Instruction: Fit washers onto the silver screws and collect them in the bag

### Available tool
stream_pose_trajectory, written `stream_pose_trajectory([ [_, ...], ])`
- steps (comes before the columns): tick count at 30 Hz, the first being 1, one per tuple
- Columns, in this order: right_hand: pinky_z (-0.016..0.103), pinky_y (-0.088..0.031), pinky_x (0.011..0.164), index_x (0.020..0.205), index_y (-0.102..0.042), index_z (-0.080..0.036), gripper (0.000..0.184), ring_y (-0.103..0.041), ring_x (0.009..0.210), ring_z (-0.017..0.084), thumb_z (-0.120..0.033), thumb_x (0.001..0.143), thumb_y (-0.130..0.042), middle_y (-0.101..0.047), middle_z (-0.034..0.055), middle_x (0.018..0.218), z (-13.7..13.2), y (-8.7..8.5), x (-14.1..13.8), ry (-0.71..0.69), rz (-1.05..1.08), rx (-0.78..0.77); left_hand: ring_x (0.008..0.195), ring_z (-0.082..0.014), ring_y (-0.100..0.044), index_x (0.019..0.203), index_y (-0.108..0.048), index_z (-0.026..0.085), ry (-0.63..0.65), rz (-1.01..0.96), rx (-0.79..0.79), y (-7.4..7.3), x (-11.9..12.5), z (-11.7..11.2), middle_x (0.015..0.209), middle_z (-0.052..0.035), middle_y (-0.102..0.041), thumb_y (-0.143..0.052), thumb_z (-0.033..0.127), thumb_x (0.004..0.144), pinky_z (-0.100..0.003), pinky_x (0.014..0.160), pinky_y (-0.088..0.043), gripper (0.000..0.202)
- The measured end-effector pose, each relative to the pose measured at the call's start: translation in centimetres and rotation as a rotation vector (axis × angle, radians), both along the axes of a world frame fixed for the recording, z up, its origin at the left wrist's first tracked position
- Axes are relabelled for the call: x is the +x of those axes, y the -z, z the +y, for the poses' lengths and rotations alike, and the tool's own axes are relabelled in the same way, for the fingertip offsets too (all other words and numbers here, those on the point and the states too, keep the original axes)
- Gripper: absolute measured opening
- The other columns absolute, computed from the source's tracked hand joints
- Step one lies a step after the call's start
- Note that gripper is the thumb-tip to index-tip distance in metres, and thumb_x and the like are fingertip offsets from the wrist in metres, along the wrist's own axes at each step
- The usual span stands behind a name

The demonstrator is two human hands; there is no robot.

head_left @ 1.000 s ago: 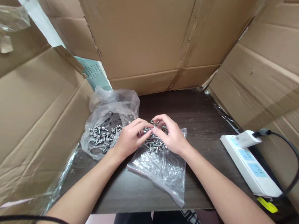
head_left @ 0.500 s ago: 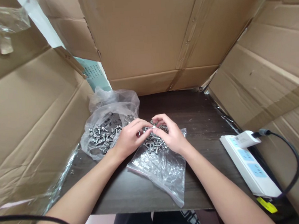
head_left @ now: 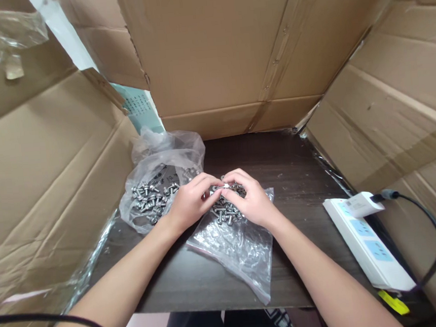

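Head view finds left hand [head_left: 188, 202] and right hand [head_left: 255, 201] with fingers closed on a small metal part [head_left: 226, 186], above bolts [head_left: 225, 215] heaped at a clear plastic bag [head_left: 245, 255].

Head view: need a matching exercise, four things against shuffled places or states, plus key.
Things
1. White adapter
2. Flat clear bag
3. Yellow tag
4. Right hand

Places or states
A. By the near end of the power strip
B. At a small shiny piece, facing the left hand
C. Plugged into the strip
D. Bolts heaped at its far end

Pairs: 1-C, 2-D, 3-A, 4-B
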State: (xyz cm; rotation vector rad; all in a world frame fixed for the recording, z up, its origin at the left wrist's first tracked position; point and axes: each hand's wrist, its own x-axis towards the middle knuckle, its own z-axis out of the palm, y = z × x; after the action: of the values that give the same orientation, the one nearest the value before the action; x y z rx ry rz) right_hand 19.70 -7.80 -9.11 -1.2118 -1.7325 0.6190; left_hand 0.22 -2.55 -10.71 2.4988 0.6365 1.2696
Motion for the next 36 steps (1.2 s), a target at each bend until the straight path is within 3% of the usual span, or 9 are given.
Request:
stream_pose_trajectory([
  [5, 0.032, -0.047, 0.085, 0.090, -0.063, -0.020, 0.013, -0.061, 0.091, 0.019, -0.032, 0.096, -0.062, -0.063, 0.0046, 0.095, 0.02, 0.19, -0.41, 0.053, -0.046, 0.001, 0.064, -0.0068, -0.058, 0.104, -0.069, 0.016, -0.012, 0.034, 0.000, 0.15, 0.00, 0.16, 0.099, -0.0043, -0.071, -0.066, 0.021, 0.100, -0.019, 0.062, -0.049, 0.007],
  [9, 0.035, -0.043, 0.080, 0.069, -0.056, -0.020, 0.043, -0.057, 0.080, 0.019, -0.041, 0.105, -0.047, -0.059, 0.0044, 0.076, -0.04, 0.18, -0.29, 0.098, -0.139, -0.001, 0.063, -0.0069, -0.055, 0.105, -0.068, 0.016, -0.013, 0.052, -0.001, 0.05, -0.08, 0.13, 0.099, -0.0042, -0.070, -0.063, 0.020, 0.101, -0.020, 0.062, -0.047, 0.007],
  [14, 0.034, -0.049, 0.085, 0.100, -0.064, -0.020, 0.015, -0.062, 0.093, 0.019, -0.033, 0.093, -0.065, -0.066, 0.0058, 0.104, -0.12, -0.18, 0.02, 0.036, -0.040, 0.036, 0.061, -0.0056, -0.052, 0.107, -0.068, 0.016, 0.001, 0.051, 0.006, -0.05, -0.17, 0.00, 0.101, -0.0041, -0.069, -0.064, 0.019, 0.101, -0.020, 0.060, -0.046, 0.008],
  [18, 0.035, -0.048, 0.085, 0.083, -0.062, -0.020, 0.033, -0.061, 0.089, 0.019, -0.038, 0.105, -0.046, -0.062, 0.0059, 0.091, -0.05, -0.17, 0.06, 0.075, -0.041, 0.002, 0.061, -0.0052, -0.052, 0.107, -0.070, 0.016, 0.024, 0.026, 0.031, 0.02, -0.10, -0.05, 0.100, -0.0035, -0.070, -0.065, 0.018, 0.100, -0.019, 0.061, -0.046, 0.009],
  [22, 0.036, -0.048, 0.090, 0.094, -0.064, -0.020, 0.019, -0.061, 0.096, 0.020, -0.037, 0.099, -0.057, -0.063, 0.0068, 0.106, -0.03, -0.01, 0.08, 0.036, -0.042, 0.017, 0.061, -0.0054, -0.052, 0.106, -0.071, 0.016, 0.019, 0.012, 0.045, 0.05, -0.04, 0.03, 0.100, -0.0036, -0.070, -0.066, 0.017, 0.099, -0.019, 0.060, -0.047, 0.008],
  [25, 0.038, -0.047, 0.092, 0.077, -0.062, -0.020, 0.039, -0.062, 0.096, 0.021, -0.039, 0.106, -0.045, -0.063, 0.0068, 0.097, -0.08, 0.05, 0.03, 0.058, -0.068, 0.006, 0.060, -0.0055, -0.052, 0.105, -0.071, 0.016, 0.015, 0.009, 0.039, -0.02, -0.06, 0.06, 0.099, -0.0038, -0.070, -0.067, 0.018, 0.099, -0.020, 0.061, -0.047, 0.007],
  [29, 0.039, -0.048, 0.092, 0.097, -0.067, -0.021, 0.021, -0.062, 0.099, 0.021, -0.040, 0.097, -0.060, -0.064, 0.0071, 0.110, -0.16, 0.02, -0.06, 0.062, -0.067, 0.015, 0.059, -0.0053, -0.052, 0.105, -0.071, 0.016, 0.005, 0.017, 0.050, -0.18, -0.09, -0.02, 0.099, -0.0044, -0.070, -0.065, 0.018, 0.100, -0.019, 0.060, -0.046, 0.008],
  [33, 0.040, -0.046, 0.091, 0.079, -0.063, -0.021, 0.039, -0.062, 0.093, 0.022, -0.044, 0.105, -0.046, -0.065, 0.0065, 0.092, -0.13, -0.07, -0.09, 0.106, -0.114, -0.013, 0.060, -0.0056, -0.053, 0.104, -0.070, 0.016, 0.004, 0.026, 0.041, -0.21, -0.08, -0.11, 0.098, -0.0040, -0.070, -0.065, 0.018, 0.100, -0.020, 0.060, -0.046, 0.007],
  [36, 0.040, -0.047, 0.094, 0.100, -0.068, -0.022, 0.022, -0.064, 0.097, 0.022, -0.043, 0.098, -0.060, -0.068, 0.0063, 0.106, -0.06, -0.17, -0.03, 0.088, -0.104, 0.006, 0.059, -0.0054, -0.052, 0.105, -0.070, 0.016, -0.001, 0.017, 0.038, -0.11, -0.08, -0.09, 0.100, -0.0038, -0.070, -0.066, 0.017, 0.099, -0.020, 0.060, -0.046, 0.007],
])
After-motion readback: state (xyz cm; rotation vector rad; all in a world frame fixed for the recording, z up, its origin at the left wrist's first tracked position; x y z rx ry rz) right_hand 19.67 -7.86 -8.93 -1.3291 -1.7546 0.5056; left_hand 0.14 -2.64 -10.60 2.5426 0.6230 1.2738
